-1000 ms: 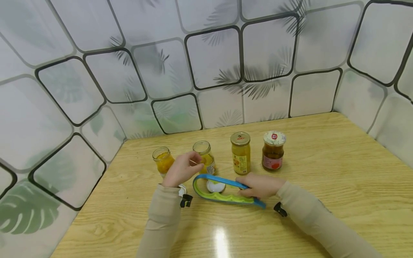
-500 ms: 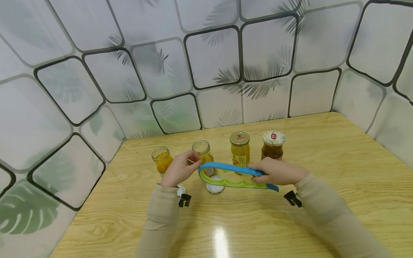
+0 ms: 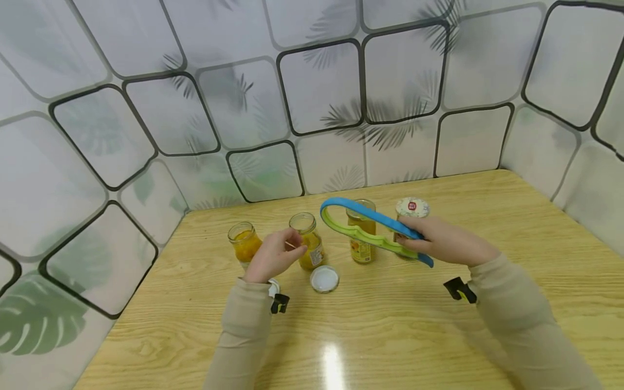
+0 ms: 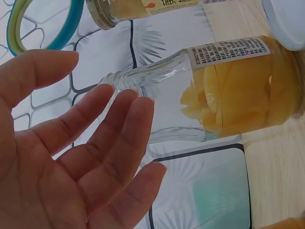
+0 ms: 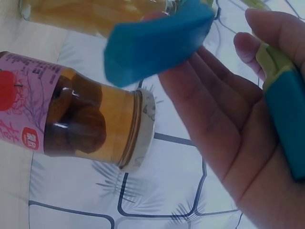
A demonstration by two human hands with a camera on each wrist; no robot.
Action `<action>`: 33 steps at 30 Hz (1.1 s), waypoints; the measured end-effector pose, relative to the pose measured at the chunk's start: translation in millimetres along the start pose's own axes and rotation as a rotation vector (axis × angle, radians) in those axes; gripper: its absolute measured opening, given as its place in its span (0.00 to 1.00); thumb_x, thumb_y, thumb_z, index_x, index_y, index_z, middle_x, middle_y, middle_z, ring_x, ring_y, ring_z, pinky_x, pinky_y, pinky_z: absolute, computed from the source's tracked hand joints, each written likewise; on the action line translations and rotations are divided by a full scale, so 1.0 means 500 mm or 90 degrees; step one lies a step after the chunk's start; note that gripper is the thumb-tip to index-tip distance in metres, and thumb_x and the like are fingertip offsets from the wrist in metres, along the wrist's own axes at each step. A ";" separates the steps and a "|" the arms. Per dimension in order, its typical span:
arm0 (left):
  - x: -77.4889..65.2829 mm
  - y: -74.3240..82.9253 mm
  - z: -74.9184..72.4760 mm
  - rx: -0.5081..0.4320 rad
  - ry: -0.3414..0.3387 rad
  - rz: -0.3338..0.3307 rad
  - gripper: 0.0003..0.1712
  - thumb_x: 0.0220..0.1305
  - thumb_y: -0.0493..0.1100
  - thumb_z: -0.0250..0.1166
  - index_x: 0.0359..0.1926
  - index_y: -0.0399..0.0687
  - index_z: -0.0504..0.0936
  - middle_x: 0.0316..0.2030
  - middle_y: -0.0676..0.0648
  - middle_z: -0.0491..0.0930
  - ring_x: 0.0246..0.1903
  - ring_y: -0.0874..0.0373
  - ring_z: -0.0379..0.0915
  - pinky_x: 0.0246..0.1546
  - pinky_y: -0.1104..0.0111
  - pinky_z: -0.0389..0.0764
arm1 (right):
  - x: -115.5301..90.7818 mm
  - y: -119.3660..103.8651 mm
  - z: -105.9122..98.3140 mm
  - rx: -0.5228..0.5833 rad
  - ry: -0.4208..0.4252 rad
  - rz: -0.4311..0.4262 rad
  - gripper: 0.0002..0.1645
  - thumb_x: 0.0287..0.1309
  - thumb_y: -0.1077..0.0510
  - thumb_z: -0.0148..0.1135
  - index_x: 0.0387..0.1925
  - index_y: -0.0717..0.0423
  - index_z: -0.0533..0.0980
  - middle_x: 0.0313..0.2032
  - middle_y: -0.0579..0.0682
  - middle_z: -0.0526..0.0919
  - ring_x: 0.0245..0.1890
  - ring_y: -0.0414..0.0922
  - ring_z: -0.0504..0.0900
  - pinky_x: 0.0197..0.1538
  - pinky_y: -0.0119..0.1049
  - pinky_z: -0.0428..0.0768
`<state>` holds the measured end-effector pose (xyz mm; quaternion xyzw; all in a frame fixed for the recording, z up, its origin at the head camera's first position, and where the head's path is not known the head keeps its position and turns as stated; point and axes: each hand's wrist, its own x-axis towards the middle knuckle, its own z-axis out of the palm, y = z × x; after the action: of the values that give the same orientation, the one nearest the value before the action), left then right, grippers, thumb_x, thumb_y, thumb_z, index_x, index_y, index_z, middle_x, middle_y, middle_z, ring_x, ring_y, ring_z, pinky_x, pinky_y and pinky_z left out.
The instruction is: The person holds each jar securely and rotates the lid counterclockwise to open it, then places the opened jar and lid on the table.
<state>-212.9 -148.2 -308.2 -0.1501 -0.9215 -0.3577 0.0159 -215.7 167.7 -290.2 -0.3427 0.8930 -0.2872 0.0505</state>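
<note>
A blue and green jar opener, shaped like a long loop, is gripped by my right hand at its handle ends. The opener hangs in front of a capped jar of yellow fruit, and my fingers are near a brown fruit jar with a patterned white lid. My left hand holds nothing. Its fingers are loosely bent beside the mouth of a lidless jar of yellow fruit pieces; whether they touch the glass I cannot tell.
Another lidless jar, with orange fruit, stands to the left, partly behind my left hand. An upturned lid lies on the wooden table. A second lid is half hidden by my left wrist. A patterned wall closes the back.
My right hand has lifted the jar opener and carried it away and to the right, from above the upturned lid to the two capped jars. The left hand has stayed in place.
</note>
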 end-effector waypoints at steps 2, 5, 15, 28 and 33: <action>-0.001 0.001 0.001 -0.002 -0.002 -0.003 0.05 0.56 0.40 0.61 0.32 0.43 0.75 0.32 0.49 0.76 0.33 0.53 0.74 0.31 0.65 0.76 | -0.004 0.000 -0.006 -0.007 0.015 0.016 0.08 0.61 0.55 0.51 0.28 0.50 0.63 0.17 0.44 0.65 0.14 0.37 0.63 0.20 0.31 0.64; -0.001 0.001 0.002 -0.004 -0.003 -0.005 0.05 0.56 0.40 0.61 0.32 0.43 0.75 0.31 0.49 0.76 0.32 0.54 0.74 0.31 0.65 0.76 | -0.008 0.000 -0.014 -0.014 0.035 0.026 0.08 0.61 0.56 0.51 0.29 0.52 0.63 0.18 0.44 0.66 0.14 0.38 0.61 0.20 0.31 0.62; 0.001 0.005 0.006 -0.007 -0.011 -0.009 0.05 0.56 0.39 0.61 0.31 0.42 0.75 0.30 0.49 0.75 0.32 0.55 0.74 0.30 0.65 0.76 | -0.024 0.009 -0.036 -0.012 0.107 0.019 0.06 0.63 0.56 0.48 0.36 0.55 0.66 0.20 0.45 0.67 0.17 0.40 0.65 0.24 0.35 0.65; 0.003 0.004 0.012 0.000 -0.013 -0.011 0.05 0.56 0.40 0.61 0.32 0.43 0.76 0.30 0.49 0.75 0.32 0.56 0.74 0.30 0.66 0.76 | -0.043 0.015 -0.057 -0.044 0.170 0.093 0.08 0.62 0.57 0.50 0.37 0.58 0.64 0.18 0.49 0.65 0.14 0.42 0.61 0.18 0.33 0.63; 0.004 0.002 0.014 0.005 -0.014 -0.005 0.05 0.56 0.40 0.61 0.31 0.43 0.76 0.30 0.50 0.75 0.32 0.56 0.74 0.30 0.67 0.76 | -0.045 0.019 -0.061 -0.044 0.178 0.117 0.14 0.59 0.59 0.53 0.43 0.63 0.64 0.31 0.57 0.75 0.22 0.45 0.68 0.22 0.36 0.66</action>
<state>-213.9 -142.1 -312.5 -0.1502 -0.9238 -0.3521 0.0046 -212.8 202.2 -272.5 -0.2178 0.9283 -0.2953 -0.0599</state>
